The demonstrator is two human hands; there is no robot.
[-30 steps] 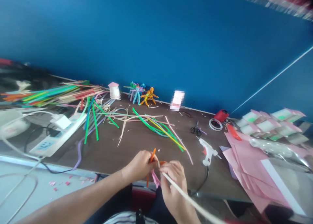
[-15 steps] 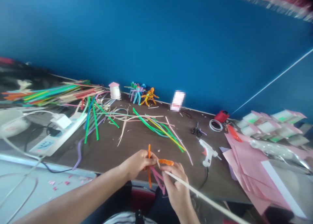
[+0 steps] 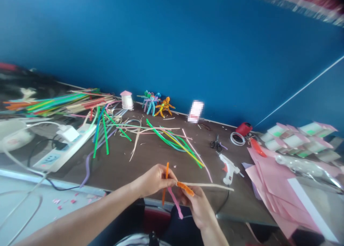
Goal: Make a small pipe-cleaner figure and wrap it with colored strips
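Note:
My left hand (image 3: 159,181) pinches a bundle of pipe cleaners above the table's near edge. From its fingers a straight orange pipe cleaner (image 3: 167,166) sticks up and down, and a pink pipe cleaner (image 3: 176,203) hangs below. A coiled orange pipe cleaner (image 3: 186,188) spans from the left fingertips to my right hand (image 3: 198,205), whose fingers are curled closed against it. Behind the coil, a long cream pipe cleaner (image 3: 215,185) runs out to the right. The exact contact under the right fingers is partly hidden.
Loose pipe cleaners (image 3: 174,142) lie ahead, with a larger pile (image 3: 61,101) at left. Finished pipe-cleaner figures (image 3: 165,106) stand by the wall. A power strip (image 3: 64,149) is at left; scissors (image 3: 215,143), a glue gun (image 3: 229,167) and pink sheets (image 3: 279,192) are at right.
The cream pipe cleaner has swung from pointing down right towards me to lying nearly level to the right. The orange coil now tilts down over my right hand, which has shifted slightly.

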